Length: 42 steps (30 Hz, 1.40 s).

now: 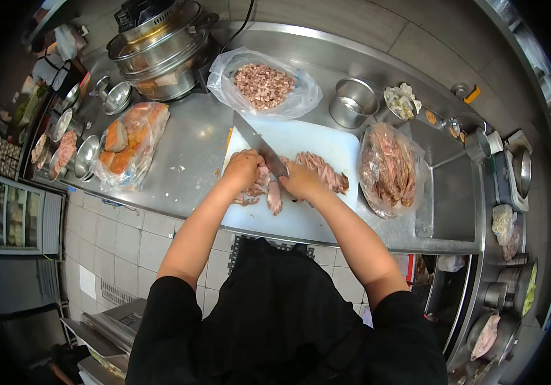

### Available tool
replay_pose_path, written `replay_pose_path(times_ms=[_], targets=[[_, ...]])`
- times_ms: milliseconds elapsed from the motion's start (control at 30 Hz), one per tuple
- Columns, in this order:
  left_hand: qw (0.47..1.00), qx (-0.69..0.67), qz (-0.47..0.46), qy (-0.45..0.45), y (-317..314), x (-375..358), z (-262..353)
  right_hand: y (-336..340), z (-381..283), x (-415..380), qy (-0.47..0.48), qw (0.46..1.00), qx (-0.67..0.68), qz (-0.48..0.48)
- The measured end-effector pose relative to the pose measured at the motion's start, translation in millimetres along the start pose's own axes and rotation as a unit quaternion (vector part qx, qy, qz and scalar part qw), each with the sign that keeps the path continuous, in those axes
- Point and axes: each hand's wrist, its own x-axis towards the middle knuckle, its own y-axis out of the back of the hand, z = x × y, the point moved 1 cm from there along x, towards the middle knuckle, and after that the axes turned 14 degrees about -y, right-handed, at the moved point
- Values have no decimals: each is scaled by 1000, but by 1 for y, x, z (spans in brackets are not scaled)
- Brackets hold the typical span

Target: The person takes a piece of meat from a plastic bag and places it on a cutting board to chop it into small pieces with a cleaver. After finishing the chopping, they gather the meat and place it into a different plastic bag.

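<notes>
Black clothing (275, 308) is seen nearest, below the grip: the knife (260, 143) is clasped in the right hand (301, 181), its blade slanted past the left hand (243, 168), by whose apparently bent fingers meat (262, 176) is pinned to the board (288, 223). Bare surface is shown beyond the blade and along the board's near edge.

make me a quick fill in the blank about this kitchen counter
The right hand grips a ____.
The diced meat sits in an open plastic ____.
The sink is to the ____ of the cutting board.

Missing words: knife; bag; right.
</notes>
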Motion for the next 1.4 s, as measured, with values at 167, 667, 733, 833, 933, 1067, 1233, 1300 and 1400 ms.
replay_pose_path(times_ms=[167, 667, 733, 833, 933, 1067, 1233, 1300, 1400], targets=[[999, 4, -40, 33, 13, -8, 16, 5, 28, -1, 4, 999, 22, -38], [994, 49, -86, -34, -4, -13, 62, 10, 44, -29, -63, 994, 88, -26], [994, 44, -103, -8, -10, -13, 63, 10, 41, -32, -59, 995, 81, -22], [997, 38, -74, -3, -20, -11, 55, 2, 44, -28, -48, 996, 78, -9], [993, -27, -97, 55, -19, -2, 49, 3, 43, -30, -49, 995, 82, -1], [980, -90, -75, 161, 8, 9, 27, 2, 43, -30, -54, 996, 77, 0], [996, 16, -83, 32, 28, 2, 32, 6, 39, -34, -61, 995, 80, -9], [997, 20, -79, 14, 13, -1, 24, 4, 39, -33, -65, 995, 77, -12], [998, 18, -52, -9, -3, 2, 19, 0, 42, -29, -66, 994, 81, -12]])
